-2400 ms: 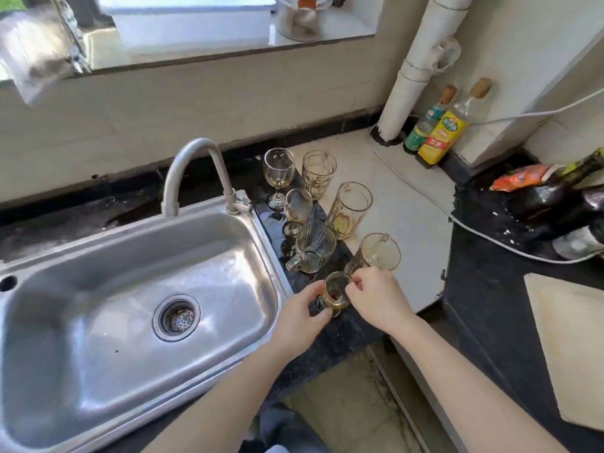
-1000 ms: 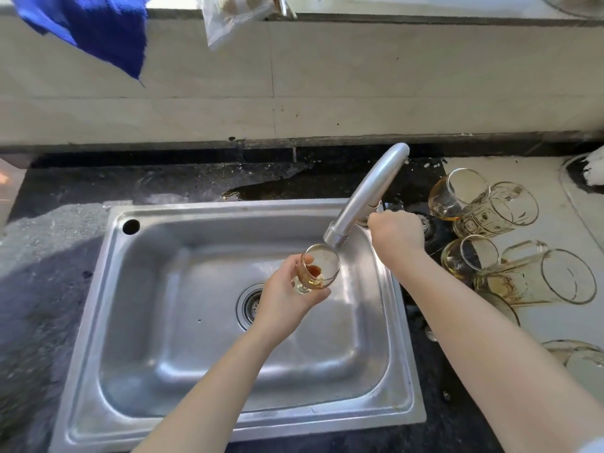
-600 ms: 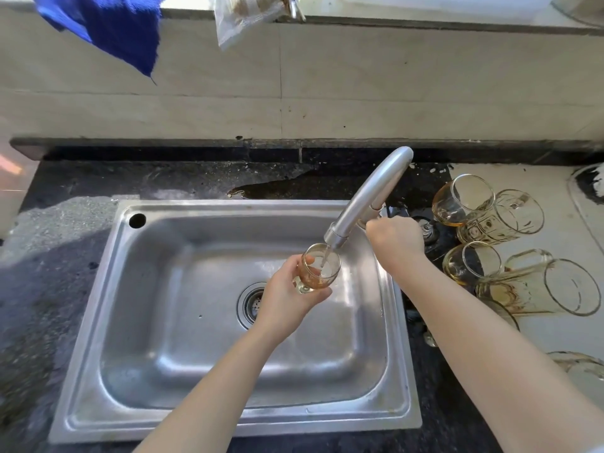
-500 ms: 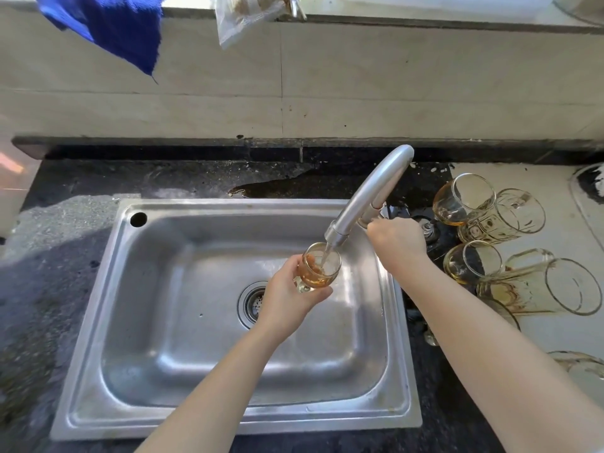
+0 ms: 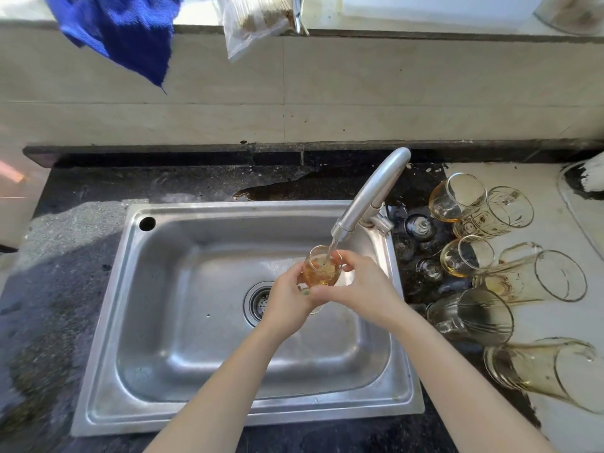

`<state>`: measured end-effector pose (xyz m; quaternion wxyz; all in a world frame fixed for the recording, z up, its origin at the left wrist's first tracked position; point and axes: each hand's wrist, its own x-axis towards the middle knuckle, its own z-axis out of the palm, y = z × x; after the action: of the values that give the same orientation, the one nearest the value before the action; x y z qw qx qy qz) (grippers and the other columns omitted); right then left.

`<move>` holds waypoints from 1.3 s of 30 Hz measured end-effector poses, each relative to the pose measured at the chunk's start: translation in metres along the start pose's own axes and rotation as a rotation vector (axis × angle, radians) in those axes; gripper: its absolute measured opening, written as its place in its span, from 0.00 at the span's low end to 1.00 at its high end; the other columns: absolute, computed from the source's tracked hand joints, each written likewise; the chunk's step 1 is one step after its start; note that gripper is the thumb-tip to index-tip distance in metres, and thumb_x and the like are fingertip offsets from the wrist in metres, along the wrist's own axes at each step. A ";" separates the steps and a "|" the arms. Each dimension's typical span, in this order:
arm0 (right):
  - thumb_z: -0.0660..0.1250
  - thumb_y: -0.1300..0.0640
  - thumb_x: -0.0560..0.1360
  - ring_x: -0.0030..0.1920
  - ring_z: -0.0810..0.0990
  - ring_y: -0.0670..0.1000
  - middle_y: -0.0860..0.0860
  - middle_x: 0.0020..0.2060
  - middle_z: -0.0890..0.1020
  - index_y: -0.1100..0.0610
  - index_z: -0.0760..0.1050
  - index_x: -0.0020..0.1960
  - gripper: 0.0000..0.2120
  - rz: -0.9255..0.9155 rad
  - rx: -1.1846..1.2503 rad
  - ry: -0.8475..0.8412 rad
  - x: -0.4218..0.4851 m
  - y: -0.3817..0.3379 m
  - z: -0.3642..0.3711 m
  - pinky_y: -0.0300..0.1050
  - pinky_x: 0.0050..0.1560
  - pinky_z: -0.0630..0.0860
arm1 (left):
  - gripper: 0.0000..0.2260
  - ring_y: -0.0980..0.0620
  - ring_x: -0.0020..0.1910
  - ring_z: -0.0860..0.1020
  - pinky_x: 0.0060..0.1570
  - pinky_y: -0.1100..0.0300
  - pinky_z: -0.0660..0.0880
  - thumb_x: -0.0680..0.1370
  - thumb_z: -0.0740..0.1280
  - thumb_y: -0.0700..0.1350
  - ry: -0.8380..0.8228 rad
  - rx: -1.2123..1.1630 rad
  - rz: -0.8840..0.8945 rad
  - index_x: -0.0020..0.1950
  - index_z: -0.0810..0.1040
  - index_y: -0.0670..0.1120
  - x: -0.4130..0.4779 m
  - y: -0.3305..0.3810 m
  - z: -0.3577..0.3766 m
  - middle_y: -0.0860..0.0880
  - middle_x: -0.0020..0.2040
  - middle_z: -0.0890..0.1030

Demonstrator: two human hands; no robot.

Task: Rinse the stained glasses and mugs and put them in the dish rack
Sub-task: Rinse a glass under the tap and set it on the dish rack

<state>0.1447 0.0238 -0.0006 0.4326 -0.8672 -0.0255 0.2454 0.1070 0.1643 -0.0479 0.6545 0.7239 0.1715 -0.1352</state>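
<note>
A small stemmed glass (image 5: 322,269) with amber liquid inside is held under the running tap (image 5: 369,197) over the steel sink (image 5: 163,322). My left hand (image 5: 287,299) grips it from the left and below. My right hand (image 5: 362,286) cups it from the right, fingers at the rim. Water streams from the spout into the glass. Several stained glasses and mugs stand on the counter to the right of the sink, among them a wine glass (image 5: 457,197), a patterned glass (image 5: 496,212) and a tall mug (image 5: 536,279). No dish rack is in view.
A blue cloth (image 5: 121,31) and a clear plastic bag (image 5: 255,21) hang from the window ledge above. The dark counter (image 5: 58,256) around the sink is wet, with a puddle behind it. A white pipe base (image 5: 588,178) sits at the far right.
My right hand left the tap handle and came onto the glass. Water is flowing and the glass has filled with amber-tinted water.
</note>
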 end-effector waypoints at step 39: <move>0.70 0.44 0.72 0.52 0.81 0.51 0.53 0.48 0.85 0.57 0.79 0.52 0.18 0.283 0.507 0.053 0.026 0.010 0.013 0.42 0.47 0.72 | 0.11 0.56 0.29 0.77 0.32 0.62 0.75 0.79 0.66 0.42 -0.172 -0.017 -0.162 0.37 0.79 0.44 -0.003 0.009 -0.022 0.51 0.31 0.79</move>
<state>0.1599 0.0338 -0.0257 0.5975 -0.7325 0.1689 0.2792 0.1075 0.1850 -0.0357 0.6598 0.6879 0.1736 -0.2476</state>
